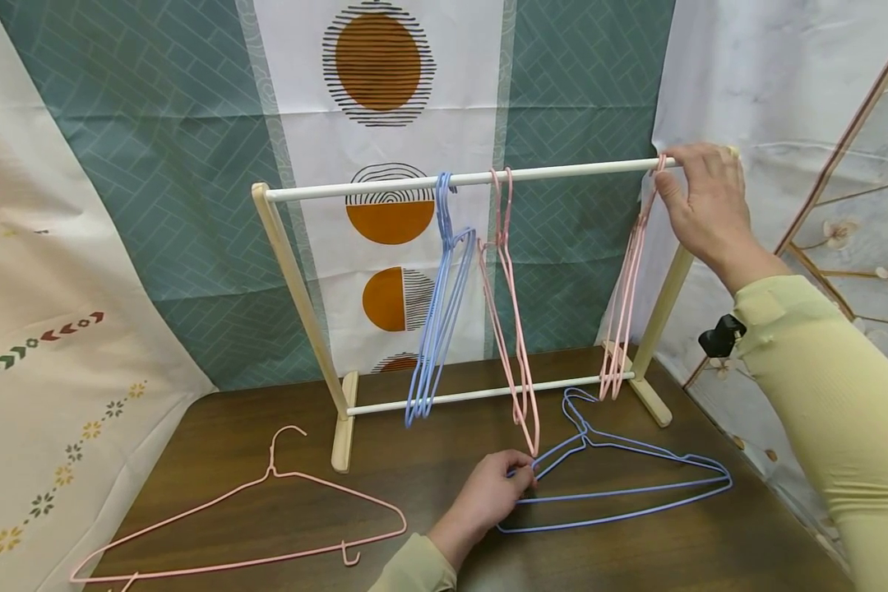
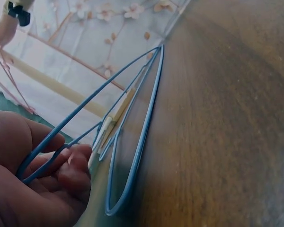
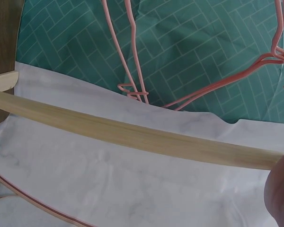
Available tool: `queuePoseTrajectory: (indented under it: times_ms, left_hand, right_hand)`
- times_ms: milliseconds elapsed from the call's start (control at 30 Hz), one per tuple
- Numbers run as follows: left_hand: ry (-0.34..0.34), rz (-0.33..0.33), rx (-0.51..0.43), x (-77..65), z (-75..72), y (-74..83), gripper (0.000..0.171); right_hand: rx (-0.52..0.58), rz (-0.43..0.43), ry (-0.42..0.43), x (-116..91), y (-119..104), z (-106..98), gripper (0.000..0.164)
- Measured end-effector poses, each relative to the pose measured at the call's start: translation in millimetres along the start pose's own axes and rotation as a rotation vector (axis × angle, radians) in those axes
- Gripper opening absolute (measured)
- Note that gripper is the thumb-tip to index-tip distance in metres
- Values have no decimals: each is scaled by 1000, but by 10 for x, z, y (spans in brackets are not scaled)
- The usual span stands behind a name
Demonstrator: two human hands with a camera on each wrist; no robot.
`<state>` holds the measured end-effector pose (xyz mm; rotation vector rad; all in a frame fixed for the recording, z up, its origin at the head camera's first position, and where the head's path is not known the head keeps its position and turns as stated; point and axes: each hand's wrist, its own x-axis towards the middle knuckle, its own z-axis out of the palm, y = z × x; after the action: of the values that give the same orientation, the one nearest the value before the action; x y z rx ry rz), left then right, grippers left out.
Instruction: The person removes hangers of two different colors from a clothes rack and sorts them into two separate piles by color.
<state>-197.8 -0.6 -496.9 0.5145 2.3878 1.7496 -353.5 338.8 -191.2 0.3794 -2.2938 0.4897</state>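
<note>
Brown wood-grain tabletop (image 1: 429,460), green-and-white patterned cloth (image 1: 577,82) behind. One clothes rack (image 1: 385,187) bears blue hanger bundle (image 1: 432,321), count unclear; two pink hangers (image 1: 515,316) mid-rail; pink hanger cluster (image 1: 627,296) at right end. On tabletop: one whole flat pink hanger (image 1: 252,564) at left, two blue hangers (image 1: 614,493). Left hand (image 1: 488,493) low, thumb and fingers pinching upper one's left corner. Right arm raised, right hand's (image 1: 710,197) fingers curled over rack's top right end.

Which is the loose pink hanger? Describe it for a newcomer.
Find the clothes rack on the brown table. In front of the rack's left end, in the head view, a pink hanger lies on that table. It's the only pink one down there: the other pink hangers hang on the rack, and the hangers in the left hand are blue.
</note>
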Motion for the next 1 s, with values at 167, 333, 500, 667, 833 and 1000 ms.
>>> queuePoseTrajectory:
  times_ms: [167,333,500,667,833,1000]
  left_hand:
    - [86,206,296,76,-6,-226,19]
    - [169,292,417,82,-112,-276,22]
    - [183,219,319,43,-395,-43,19]
    - [246,114,254,-3,-726,134,21]
    - [321,98,166,-43,-1066,239,23]
    - [376,52,38,-101,-1348,415,26]
  right_hand:
    - [4,1,-3,13,-14,-4,57]
    - [8,-3,-3,10,-24,-5,55]
    - [11,-7,3,-3,-16,-8,56]
    - [3,-1,-4,-13,-1,-2,57]
    - [-5,-5,-12,-11,-3,-4,60]
    - [-5,-9,-12,-8,-2,-4,60]
